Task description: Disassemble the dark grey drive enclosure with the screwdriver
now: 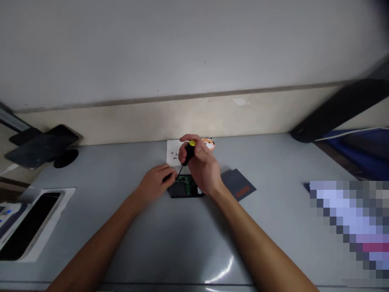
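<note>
My right hand (202,164) is wrapped round a screwdriver (189,151) with a black handle and a yellow end. The shaft slants down and left to the upper left corner of an opened black device (179,190), where a green circuit board shows. At that same corner is my left hand (156,181), thumb and fingers drawn together beside the screwdriver's tip. Anything small between those fingers is hidden. Behind the device lies white paper (170,160) with several tiny dark pieces on it, which look like screws. A flat dark grey-blue panel (238,184) with a reddish patch lies to the right.
An orange, round-edged thing (209,143) is partly behind my right hand. At left, a black-screened phone (32,225) lies on a white sheet, with a dark stand (65,158) farther back. A black cylinder (337,111) leans at the back right. The grey table (136,251) meets a wall.
</note>
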The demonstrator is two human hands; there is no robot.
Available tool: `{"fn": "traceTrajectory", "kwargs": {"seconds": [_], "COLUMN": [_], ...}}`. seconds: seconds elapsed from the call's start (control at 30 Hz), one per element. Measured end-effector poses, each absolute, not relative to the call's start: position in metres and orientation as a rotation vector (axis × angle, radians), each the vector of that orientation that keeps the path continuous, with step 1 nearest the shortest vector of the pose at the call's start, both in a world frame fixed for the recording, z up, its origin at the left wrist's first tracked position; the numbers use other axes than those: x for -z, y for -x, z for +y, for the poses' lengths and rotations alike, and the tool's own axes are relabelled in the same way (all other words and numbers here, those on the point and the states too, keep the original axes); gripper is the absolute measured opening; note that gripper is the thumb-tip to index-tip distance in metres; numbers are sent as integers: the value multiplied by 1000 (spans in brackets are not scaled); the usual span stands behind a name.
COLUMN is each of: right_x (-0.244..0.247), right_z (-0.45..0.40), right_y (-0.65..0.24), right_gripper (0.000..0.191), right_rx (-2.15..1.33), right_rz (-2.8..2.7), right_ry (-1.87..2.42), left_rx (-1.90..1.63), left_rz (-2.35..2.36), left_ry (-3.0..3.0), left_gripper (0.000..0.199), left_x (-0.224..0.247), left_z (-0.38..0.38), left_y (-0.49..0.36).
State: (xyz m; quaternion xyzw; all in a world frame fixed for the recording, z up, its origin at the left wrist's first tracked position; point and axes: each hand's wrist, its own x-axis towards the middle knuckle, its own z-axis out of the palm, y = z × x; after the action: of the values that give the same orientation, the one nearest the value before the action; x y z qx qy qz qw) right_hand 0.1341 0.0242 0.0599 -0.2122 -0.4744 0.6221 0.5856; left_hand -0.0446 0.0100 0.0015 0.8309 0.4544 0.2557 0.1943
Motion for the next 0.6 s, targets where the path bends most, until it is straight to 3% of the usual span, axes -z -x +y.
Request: {"fn": "traceTrajectory", "kwargs": {"seconds": [0.27,0.43,0.6], "right_x": [-54,-57,-60], "right_z": [31,31,26], "right_y": [-135,-134,-130], "right_gripper": [21,32,27], "right_rx": [-1359,-1509,-1522], "right_rz": [-1131,-1085,-1021], "right_ry": [534,496,495], "left_rx": [-695,-687,-712], "left_rz": [1298,1313,1305], "left_ry": [-2285,-2295,-2286], "left_gripper": [28,28,27], "left_x": [-3,-2,0], "left_z": [9,9,9], "left_y": [44,44,44]}}
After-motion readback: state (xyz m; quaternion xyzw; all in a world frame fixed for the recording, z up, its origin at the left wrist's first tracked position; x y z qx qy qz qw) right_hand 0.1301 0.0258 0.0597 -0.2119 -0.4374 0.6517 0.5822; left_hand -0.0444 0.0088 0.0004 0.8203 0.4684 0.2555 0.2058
